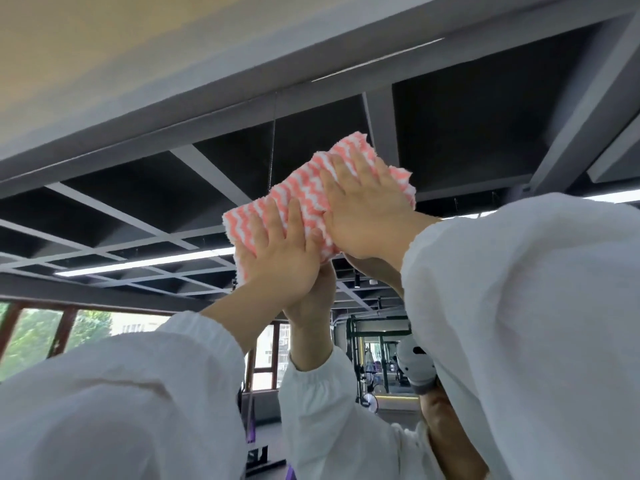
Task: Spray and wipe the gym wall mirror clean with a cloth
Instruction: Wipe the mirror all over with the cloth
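**Both hands flat on cloth, high on mirror**

The mirror (145,209) fills most of the view; its lower edge and sides are cut off, and white sleeves (519,323) hide its lower part. The pink-and-white cloth (304,195) lies against the glass near the top edge. The left hand (277,258) and right hand (363,209) press it with fingers straight and spread. The palms are hidden.

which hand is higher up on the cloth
The right hand is higher, pressing flat on the upper part of the pink-and-white striped cloth; the left hand presses its lower left part.
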The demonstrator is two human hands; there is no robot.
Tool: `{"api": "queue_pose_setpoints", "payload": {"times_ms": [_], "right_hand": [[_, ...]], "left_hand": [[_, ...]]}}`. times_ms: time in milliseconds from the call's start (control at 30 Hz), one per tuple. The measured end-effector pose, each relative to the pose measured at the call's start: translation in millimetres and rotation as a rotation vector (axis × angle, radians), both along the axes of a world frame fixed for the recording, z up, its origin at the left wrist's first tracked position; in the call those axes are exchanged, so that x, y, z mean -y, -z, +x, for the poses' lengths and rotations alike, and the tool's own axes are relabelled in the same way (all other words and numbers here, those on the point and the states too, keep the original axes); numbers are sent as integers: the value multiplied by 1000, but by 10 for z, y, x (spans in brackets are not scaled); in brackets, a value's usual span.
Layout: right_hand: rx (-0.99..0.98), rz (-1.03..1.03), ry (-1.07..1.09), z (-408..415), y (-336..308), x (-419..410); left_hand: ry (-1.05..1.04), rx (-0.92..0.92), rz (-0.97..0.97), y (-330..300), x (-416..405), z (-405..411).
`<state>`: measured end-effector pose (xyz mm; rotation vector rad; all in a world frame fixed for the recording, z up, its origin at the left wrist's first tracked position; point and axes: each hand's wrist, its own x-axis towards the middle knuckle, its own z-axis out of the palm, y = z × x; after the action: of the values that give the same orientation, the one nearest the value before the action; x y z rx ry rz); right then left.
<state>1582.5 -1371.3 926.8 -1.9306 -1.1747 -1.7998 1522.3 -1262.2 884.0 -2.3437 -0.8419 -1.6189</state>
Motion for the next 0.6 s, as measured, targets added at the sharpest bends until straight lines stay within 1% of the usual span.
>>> {"api": "queue_pose_setpoints", "payload": {"times_ms": [33,133,233,300,433,600], "right_hand": [[6,-4,5,62,25,116],[2,5,29,258,62,487],[12,-19,185,510,108,955],[-23,-32,251,651,152,1313],[-60,-30,304,902,312,1982],[-155,-59,353,1066,567,2439]], "left_hand": [[23,15,-34,39,165,46],[83,34,-52,82,585,207],[128,23,-36,119,1045,424],[152,12,-13,141,1368,583],[183,-37,48,241,1944,885],[211,-81,137,380,2230,1048]]}}
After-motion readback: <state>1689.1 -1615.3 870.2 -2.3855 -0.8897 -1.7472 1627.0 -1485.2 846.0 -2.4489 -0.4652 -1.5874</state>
